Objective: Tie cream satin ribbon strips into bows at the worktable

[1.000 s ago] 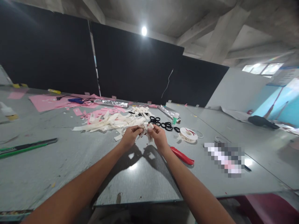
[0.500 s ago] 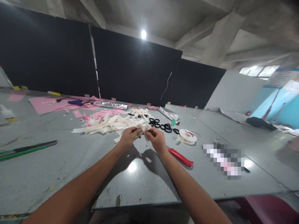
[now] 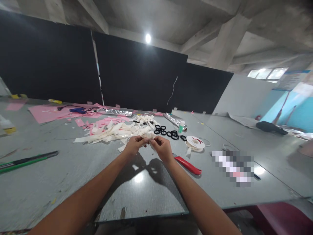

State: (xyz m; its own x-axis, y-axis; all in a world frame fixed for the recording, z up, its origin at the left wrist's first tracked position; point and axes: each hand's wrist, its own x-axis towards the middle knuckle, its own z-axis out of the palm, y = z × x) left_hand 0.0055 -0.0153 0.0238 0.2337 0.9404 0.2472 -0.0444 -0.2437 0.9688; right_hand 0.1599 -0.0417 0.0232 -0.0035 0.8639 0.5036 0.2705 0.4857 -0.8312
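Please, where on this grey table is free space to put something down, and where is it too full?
The table is bare between the green-black tool and the left hand, and before both arms. It is crowded behind the hands: cream ribbon strips, black rings, ribbon spool, red cutter.

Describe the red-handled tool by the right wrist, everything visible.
The red-handled tool lies flat on the grey table, just right of the right hand's wrist, not touched by it. The handle is glossy red, plastic by its look, long and slightly curved, running from upper left to lower right. A short dark end shows at the upper left, near the wrist; whether it is a blade cannot be told. Beyond it sits a white ribbon spool, apart from it.
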